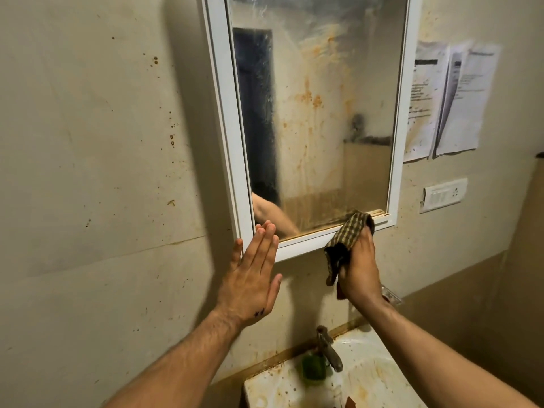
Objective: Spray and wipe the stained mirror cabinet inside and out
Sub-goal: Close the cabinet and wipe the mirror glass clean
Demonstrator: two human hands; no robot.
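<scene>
The mirror cabinet [306, 113] hangs on the wall straight ahead of and above both hands, its long axis upright and its door shut; the glass is hazed and streaked with orange-brown stains that run down the middle and gather in a dirty band along the bottom edge; the right hand [359, 269] is closed around a bunched checked cloth [348, 240], whose upper end is pressed against the lower right corner of the white frame [297, 244], just where the glass meets the bottom rail; the left hand [253, 272] holds nothing, spread flat with its fingers together, the fingertips lying on the lower left corner of the frame, seemingly to steady the door; so the right hand is the one at work, and the dirt left to clear lies above it and to its left, along the height of the glass; the next stroke would most likely travel leftward along the bottom rail or up the pane; by the look of the glass the outside is far from clean and the inside is not yet begun; no spray bottle shows; below, a stained sink [368, 378] with a tap [329, 347] sits under the right forearm.
</scene>
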